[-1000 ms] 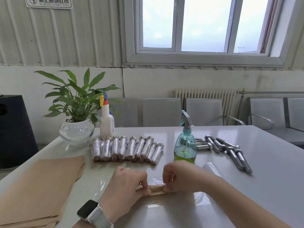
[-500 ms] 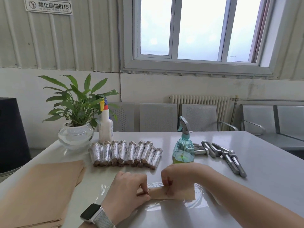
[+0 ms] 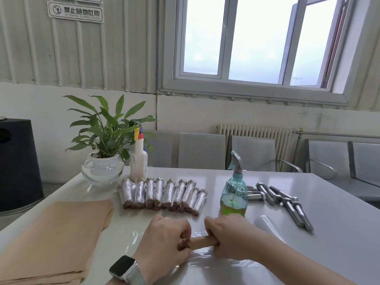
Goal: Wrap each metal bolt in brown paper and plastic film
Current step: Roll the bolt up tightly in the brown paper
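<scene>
Brown-paper-wrapped metal bolt [image 3: 202, 241] lying crosswise at the near edge of the white table [image 3: 339, 233], on a sheet of clear plastic film [image 3: 207, 262] spread flat beneath it. Left hand [image 3: 166, 239] curled round the crumpled left end of the roll, fingers closed over the twisted paper; silver watch with mesh band [image 3: 127, 271] on that wrist. Right hand [image 3: 228, 235] curled round the right end, knuckles up, fingers tucked under. Just beyond, a row of finished film-wrapped bolts [image 3: 162, 195] packed side by side, touching one another. Near their right end, a teal translucent spray bottle with green liquid [image 3: 234, 196]; behind and right of it, a loose group of bare grey metal bolts [image 3: 287, 202]. Clear film roll [image 3: 265, 223] lying between the bare bolts and the right hand. Stack of brown paper sheets [image 3: 59, 239] at the near left. White spray bottle with red and yellow nozzle [image 3: 138, 159] beside a green leafy plant in a glass bowl [image 3: 102, 165] at the far left. White wall sign [image 3: 75, 12] with a no-spitting pictogram and the characters 禁止随地吐痰; smaller line under them too fine to read.
</scene>
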